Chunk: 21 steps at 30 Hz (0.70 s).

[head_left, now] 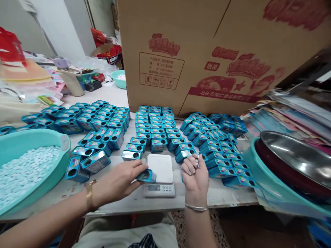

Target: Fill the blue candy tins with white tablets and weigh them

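From my end I have the left hand [126, 176] gripping a blue rectangular tin [149, 175] between thumb and fingers, over the near left corner of the white digital scale [162, 168]; I can't tell whether the tin touches the platform. The scale sits near the middle of the table's [117, 204] front edge, its readout too small for me to read. I see the right hand [195, 174] just right of the scale, palm up with fingers curled in; something pale shows at the fingertips, but I cannot tell whether it grips anything. Rows of matching tins [158, 142] run from behind the scale toward the back edge, where a large cardboard box [160, 69] stands. By the front left corner I have a turquoise basin [66, 141] of pale tablets [28, 172], and at the right edge, a stainless steel bowl [305, 155]
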Each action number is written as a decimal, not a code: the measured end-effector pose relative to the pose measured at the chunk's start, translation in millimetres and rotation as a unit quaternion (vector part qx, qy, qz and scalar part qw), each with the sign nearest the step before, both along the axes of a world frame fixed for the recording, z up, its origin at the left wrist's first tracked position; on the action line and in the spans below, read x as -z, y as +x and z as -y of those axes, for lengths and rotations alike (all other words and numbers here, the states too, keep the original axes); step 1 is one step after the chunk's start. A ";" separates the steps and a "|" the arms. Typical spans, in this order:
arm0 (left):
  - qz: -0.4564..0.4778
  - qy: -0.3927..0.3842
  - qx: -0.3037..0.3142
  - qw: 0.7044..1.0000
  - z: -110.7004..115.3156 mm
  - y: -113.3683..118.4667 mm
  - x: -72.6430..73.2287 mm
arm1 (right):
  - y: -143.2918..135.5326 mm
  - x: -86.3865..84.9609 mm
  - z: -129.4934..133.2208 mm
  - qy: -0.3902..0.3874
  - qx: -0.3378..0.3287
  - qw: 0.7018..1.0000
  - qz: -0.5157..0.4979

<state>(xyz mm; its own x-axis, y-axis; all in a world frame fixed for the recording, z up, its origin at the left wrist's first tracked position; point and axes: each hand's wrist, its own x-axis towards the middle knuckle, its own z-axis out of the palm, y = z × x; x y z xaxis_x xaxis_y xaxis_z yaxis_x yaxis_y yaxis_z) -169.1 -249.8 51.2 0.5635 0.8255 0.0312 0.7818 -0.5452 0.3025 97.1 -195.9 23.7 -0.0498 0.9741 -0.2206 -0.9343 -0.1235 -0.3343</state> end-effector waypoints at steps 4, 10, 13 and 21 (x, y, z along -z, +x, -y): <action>0.027 0.045 -0.013 0.999 -36.0 51.8 21.0 | 3.3 -1.9 0.3 0.002 0.004 1.000 0.022; 0.122 0.062 -0.062 0.989 -57.4 68.8 33.8 | 12.0 3.4 0.4 0.002 0.017 0.998 0.066; 0.282 0.142 -0.161 0.935 -36.1 46.7 31.4 | 10.4 5.1 -2.6 -0.010 0.013 0.998 0.057; 0.396 0.154 -0.369 0.827 39.9 -13.3 65.5 | -8.7 -6.5 -19.9 -0.028 -0.006 0.999 0.032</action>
<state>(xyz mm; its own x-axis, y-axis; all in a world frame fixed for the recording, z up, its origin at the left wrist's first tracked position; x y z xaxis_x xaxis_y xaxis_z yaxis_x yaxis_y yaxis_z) -182.3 -289.6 -14.3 -0.3868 0.8195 0.4229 0.5602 -0.1555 0.8137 88.5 -176.0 30.2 -0.0448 0.9596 -0.2779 -0.9094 -0.1544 -0.3863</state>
